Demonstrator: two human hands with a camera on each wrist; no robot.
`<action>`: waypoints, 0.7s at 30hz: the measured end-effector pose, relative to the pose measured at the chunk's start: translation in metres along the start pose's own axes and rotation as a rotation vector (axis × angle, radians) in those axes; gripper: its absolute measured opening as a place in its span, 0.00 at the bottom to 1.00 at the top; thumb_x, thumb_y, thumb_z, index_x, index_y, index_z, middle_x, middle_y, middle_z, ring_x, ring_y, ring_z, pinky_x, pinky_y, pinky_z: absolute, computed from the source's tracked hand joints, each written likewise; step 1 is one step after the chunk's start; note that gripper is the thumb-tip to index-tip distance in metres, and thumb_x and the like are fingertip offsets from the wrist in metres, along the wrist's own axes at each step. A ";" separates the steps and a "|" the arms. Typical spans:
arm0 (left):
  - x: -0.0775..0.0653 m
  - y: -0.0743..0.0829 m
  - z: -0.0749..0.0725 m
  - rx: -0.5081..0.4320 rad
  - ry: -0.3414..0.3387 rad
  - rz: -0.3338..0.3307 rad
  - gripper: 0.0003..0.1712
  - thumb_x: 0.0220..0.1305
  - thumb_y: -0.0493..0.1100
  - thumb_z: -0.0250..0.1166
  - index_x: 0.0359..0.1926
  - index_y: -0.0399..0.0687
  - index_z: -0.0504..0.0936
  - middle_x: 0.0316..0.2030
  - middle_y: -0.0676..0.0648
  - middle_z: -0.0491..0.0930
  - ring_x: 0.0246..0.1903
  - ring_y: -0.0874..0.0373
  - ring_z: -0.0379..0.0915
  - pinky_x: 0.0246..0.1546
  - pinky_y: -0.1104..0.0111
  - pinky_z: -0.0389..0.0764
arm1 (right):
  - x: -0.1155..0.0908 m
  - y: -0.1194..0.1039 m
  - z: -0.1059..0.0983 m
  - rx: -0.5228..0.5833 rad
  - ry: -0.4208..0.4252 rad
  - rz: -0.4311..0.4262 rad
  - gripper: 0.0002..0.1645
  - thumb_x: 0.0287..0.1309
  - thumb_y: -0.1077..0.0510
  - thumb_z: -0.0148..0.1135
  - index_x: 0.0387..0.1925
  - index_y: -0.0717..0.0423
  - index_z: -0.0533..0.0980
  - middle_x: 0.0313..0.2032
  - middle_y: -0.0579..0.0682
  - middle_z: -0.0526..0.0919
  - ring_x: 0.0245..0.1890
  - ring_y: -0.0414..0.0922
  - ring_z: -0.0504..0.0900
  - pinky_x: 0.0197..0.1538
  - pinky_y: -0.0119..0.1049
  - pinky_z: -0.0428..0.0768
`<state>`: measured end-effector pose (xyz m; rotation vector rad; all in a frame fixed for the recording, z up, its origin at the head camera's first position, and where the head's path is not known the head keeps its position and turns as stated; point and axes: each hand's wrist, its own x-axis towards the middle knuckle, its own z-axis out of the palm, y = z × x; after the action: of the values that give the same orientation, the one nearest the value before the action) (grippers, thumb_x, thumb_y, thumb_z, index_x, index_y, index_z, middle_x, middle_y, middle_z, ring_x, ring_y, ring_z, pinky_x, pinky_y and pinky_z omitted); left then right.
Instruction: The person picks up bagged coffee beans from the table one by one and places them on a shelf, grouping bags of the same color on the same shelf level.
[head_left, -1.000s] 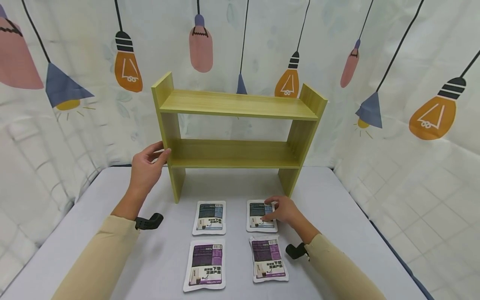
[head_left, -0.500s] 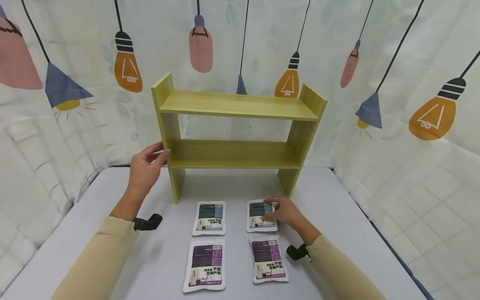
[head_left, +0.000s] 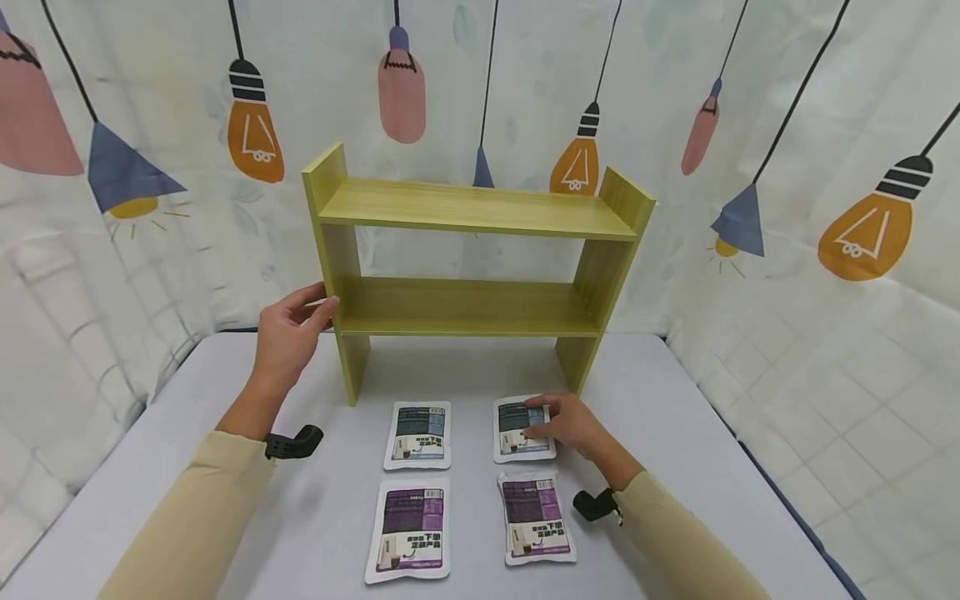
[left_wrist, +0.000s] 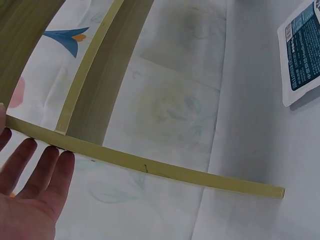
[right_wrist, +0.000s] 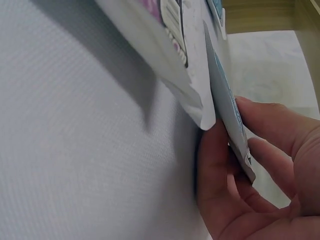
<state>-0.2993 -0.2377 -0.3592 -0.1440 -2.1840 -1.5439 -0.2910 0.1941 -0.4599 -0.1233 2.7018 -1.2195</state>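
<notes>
A yellow-green wooden shelf point(head_left: 465, 308) with two boards stands at the back of the grey table point(head_left: 675, 433). My left hand point(head_left: 300, 321) rests against its left side panel with straight fingers; in the left wrist view the left hand point(left_wrist: 30, 200) lies flat by the panel's edge point(left_wrist: 150, 170). My right hand point(head_left: 551, 421) pinches the right edge of the back-right blue pouch point(head_left: 513, 429). In the right wrist view the right hand point(right_wrist: 250, 200) has its thumb under the blue pouch point(right_wrist: 225, 100) and its fingers on top, lifting that edge.
A second blue pouch point(head_left: 420, 435) lies to the left. Two purple pouches point(head_left: 410, 529) point(head_left: 534, 517) lie nearer to me, flat on the table. A curtain printed with light bulbs hangs behind and to both sides.
</notes>
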 end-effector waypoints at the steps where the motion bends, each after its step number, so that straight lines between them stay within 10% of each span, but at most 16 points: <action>1: 0.000 0.000 0.000 -0.008 -0.002 -0.006 0.31 0.71 0.57 0.64 0.70 0.50 0.76 0.67 0.43 0.77 0.45 0.76 0.79 0.46 0.85 0.82 | 0.000 0.000 0.000 0.005 -0.002 -0.002 0.29 0.46 0.54 0.84 0.53 0.45 0.86 0.48 0.53 0.81 0.46 0.49 0.75 0.40 0.35 0.75; 21: 0.005 0.000 -0.004 -0.209 -0.037 -0.040 0.31 0.68 0.44 0.70 0.68 0.38 0.76 0.53 0.61 0.82 0.46 0.74 0.82 0.45 0.79 0.86 | -0.001 0.005 -0.004 0.135 -0.081 0.026 0.36 0.44 0.56 0.84 0.59 0.46 0.83 0.60 0.56 0.80 0.51 0.49 0.81 0.55 0.45 0.86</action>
<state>-0.3024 -0.2424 -0.3559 -0.1970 -2.0604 -1.8037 -0.2911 0.2009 -0.4611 -0.1167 2.5357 -1.3540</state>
